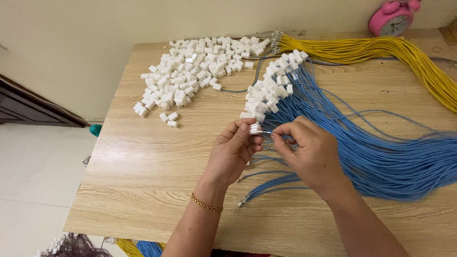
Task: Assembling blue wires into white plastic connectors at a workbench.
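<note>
My left hand (234,151) pinches a small white plastic connector (255,128) between thumb and forefinger. My right hand (309,151) holds the end of a blue wire (276,134), its metal tip right at the connector. Both hands hover over the wooden table (157,162), near the middle. Just behind them lies a large bundle of blue wires (381,157), many with white connectors (271,90) fitted on their ends. A few blue wires with bare metal tips (266,188) lie under my hands.
A loose pile of white connectors (195,71) covers the table's far left. A bundle of yellow wires (381,50) runs along the far right, beside a pink alarm clock (392,19). More wire bundles (138,247) lie on the floor below the near edge.
</note>
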